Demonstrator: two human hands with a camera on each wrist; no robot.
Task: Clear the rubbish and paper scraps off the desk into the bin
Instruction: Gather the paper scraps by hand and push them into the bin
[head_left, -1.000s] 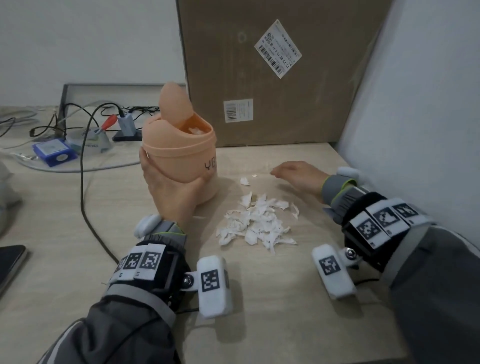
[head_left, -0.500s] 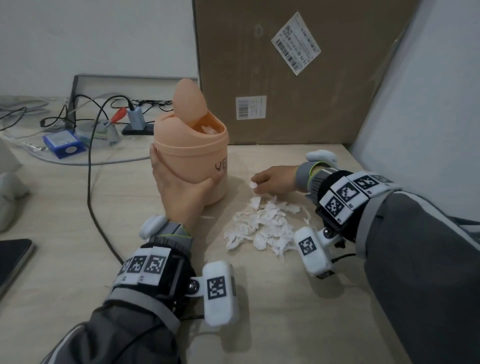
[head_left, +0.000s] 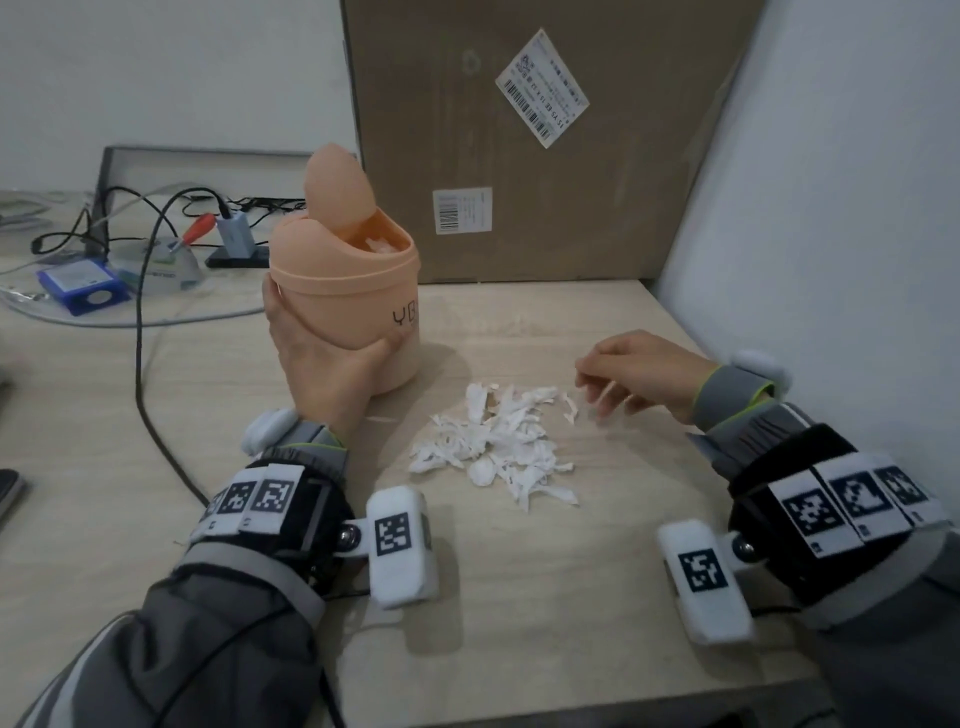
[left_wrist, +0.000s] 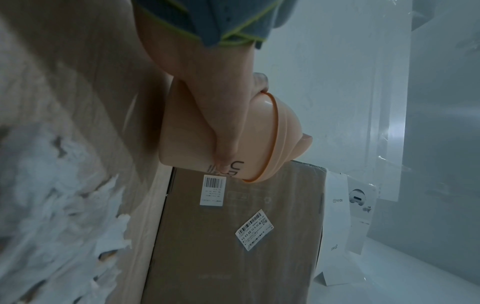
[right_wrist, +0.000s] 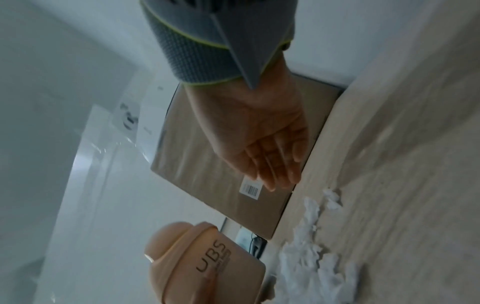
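A peach desk bin (head_left: 358, 306) stands on the wooden desk (head_left: 519, 597) with its swing lid (head_left: 337, 192) tipped up; white scraps (head_left: 383, 245) show inside. My left hand (head_left: 322, 364) grips the bin's near side, thumb across the front, as the left wrist view shows the left hand (left_wrist: 228, 123) around the bin (left_wrist: 182, 133). A pile of torn white paper scraps (head_left: 493, 441) lies right of the bin. My right hand (head_left: 634, 374) hovers just right of the pile, blurred. In the right wrist view the right hand (right_wrist: 275, 164) is flat and holds nothing, with the bin (right_wrist: 207, 267) and scraps (right_wrist: 311, 257) below.
A big cardboard box (head_left: 519, 156) stands behind the bin, and a white wall (head_left: 831, 208) closes the right side. A black cable (head_left: 140, 338), a blue box (head_left: 83, 286) and small electronics lie at the left back. A dark phone edge (head_left: 8, 488) shows at far left.
The right hand reached left to the scraps beside the bin, then drew back to the right of the pile. The left hand kept its grip on the bin.
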